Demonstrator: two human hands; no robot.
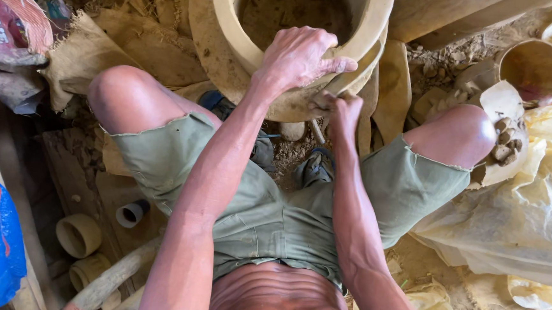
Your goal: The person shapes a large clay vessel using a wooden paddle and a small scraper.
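The clay pot (297, 22) sits at top centre, between the knees. The left hand (301, 57) lies spread over its near rim, fingers outside. The right hand (341, 108) is closed on a thin tool (316, 130) at the pot's lower edge. A bowl (533, 67) stands upper right, well apart; plastic sheeting (528, 215) crowds the right.

Clay pot (297, 22) stands ahead, between the 2 knees. Left hand (301, 57) lies on its near rim; right hand (341, 111) presses the wall just below, gripping a thin tool (316, 130) (partly hidden). Bowl (535, 67) sits far right; 2 rings (79, 235) lie lower left.
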